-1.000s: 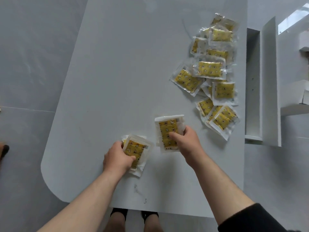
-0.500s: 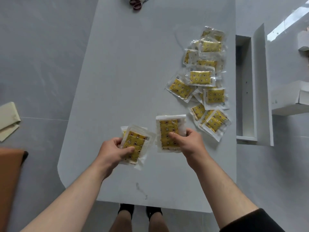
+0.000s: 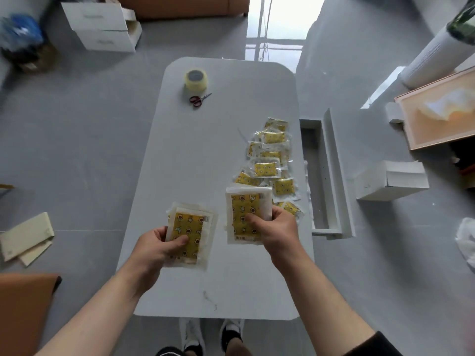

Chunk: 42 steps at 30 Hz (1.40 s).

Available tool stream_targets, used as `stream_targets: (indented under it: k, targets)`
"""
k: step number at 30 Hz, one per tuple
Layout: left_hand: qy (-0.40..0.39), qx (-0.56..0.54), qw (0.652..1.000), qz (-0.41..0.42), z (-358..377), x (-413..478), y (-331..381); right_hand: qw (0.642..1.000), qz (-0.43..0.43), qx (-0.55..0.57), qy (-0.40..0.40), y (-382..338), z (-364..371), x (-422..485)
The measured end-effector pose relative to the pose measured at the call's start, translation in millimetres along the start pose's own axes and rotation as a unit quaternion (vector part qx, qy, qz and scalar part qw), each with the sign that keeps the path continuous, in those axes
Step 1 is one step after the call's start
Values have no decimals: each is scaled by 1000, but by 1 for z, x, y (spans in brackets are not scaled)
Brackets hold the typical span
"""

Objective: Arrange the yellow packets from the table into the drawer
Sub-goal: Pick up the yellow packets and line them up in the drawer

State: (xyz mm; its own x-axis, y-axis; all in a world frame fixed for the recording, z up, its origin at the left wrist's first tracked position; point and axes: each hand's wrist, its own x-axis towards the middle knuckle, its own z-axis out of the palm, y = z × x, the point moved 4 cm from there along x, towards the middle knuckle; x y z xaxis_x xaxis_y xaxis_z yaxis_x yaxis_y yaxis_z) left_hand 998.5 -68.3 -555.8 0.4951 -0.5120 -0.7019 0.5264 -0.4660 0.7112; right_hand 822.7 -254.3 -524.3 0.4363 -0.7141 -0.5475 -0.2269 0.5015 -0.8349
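My left hand (image 3: pixel 154 249) grips a small stack of yellow packets (image 3: pixel 191 227) in clear wrappers, lifted above the near part of the white table (image 3: pixel 200 155). My right hand (image 3: pixel 275 229) grips a second stack of yellow packets (image 3: pixel 245 209), held upright a little to the right. Behind my right hand, several loose yellow packets (image 3: pixel 267 165) lie in a heap along the table's right edge. The open white drawer (image 3: pixel 322 176) sticks out just right of that edge, its inside looking empty.
A roll of clear tape (image 3: pixel 196 80) and red-handled scissors (image 3: pixel 199 98) lie at the table's far end. White boxes (image 3: pixel 390 179) stand on the floor to the right, a white drawer unit (image 3: pixel 102 27) at the far left, cardboard pieces (image 3: pixel 25 238) at the left.
Both hands have lifted their stacks of packets off the table and higher. The view has pulled back and tilted up, so the whole table and the room show.
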Motion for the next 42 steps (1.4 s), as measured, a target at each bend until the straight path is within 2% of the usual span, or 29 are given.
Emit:
stream_targets:
  k: [7,15,23,28,34,42]
  targets:
    - [-8,13,999,52,-12,-70,42,999,-31,35,1,-48,-13,-90]
    - [-71,56,984,153,-40,-144,81,990,-100,90,42,-68,8,-198]
    - [-139,19,971,196,-96,-226,68,979,-140,132,67,-39,53,-302]
    - [-190,-23,966,174,-116,-270,48,979,-130,127,95,-11,67,-369]
    - [-214,-27,962,169,-94,-314,28,967,-136,135,168,6,27,-449]
    - [-284,22,948,146,-4,-393,-25,934,-174,176,258,35,-62,-551]
